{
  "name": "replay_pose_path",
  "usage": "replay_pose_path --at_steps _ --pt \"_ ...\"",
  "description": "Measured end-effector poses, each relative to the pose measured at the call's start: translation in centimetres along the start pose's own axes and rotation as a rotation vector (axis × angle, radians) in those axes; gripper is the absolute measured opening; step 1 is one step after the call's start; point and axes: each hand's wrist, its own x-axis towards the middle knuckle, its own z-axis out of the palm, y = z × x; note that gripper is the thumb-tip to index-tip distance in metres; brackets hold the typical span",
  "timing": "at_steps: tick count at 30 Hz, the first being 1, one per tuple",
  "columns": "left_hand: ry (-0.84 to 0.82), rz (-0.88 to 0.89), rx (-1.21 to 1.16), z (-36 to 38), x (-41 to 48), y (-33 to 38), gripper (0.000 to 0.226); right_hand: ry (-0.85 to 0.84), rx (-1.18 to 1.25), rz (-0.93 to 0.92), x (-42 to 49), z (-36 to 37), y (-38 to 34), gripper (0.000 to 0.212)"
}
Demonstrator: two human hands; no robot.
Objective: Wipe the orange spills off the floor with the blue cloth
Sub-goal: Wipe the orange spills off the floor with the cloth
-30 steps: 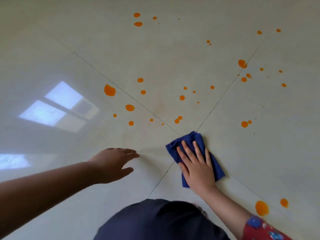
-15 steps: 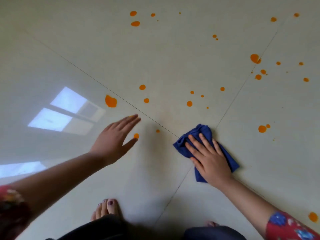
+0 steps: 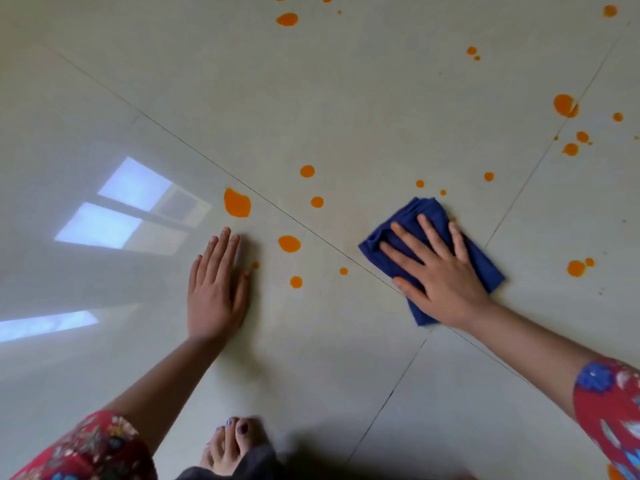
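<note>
Pressing the blue cloth [image 3: 423, 212] to the floor [image 3: 311, 98], my right hand [image 3: 440, 271] lies spread on it, fingers straight, gripping nothing. It sits just beyond where the tile seams [image 3: 277, 205] cross, among the orange spills [image 3: 237, 203]. Held only by pressure, it could bunch or slip and smear them, I judge. My left hand [image 3: 214, 292] rests flat, fingers together, its thumb beside a drop it might smudge. The cloth's long axis follows my right forearm, far end pointing away and leftward.
</note>
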Motion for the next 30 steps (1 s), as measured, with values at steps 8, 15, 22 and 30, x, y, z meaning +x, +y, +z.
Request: replay_pose_path --at_steps 8,15,22,30 --pt "0.122 -0.147 -0.111 0.3 0.1 -1.1 0.055 -0.060 0.045 -0.445 -0.7 0.0 -0.9 0.051" --pt "0.169 -0.194 -0.164 0.8 0.2 -1.4 0.057 0.005 0.058 -0.341 5.5 -0.1 -7.2 0.055" --pt "0.247 -0.253 -0.261 1.1 0.2 -1.9 0.057 -0.053 0.039 -0.557 6.1 -0.1 -3.5 0.050" --pt "0.246 -0.257 -0.275 1.1 0.3 -2.0 0.055 -0.037 0.024 -0.619 1.3 1.2 -9.7 0.055"
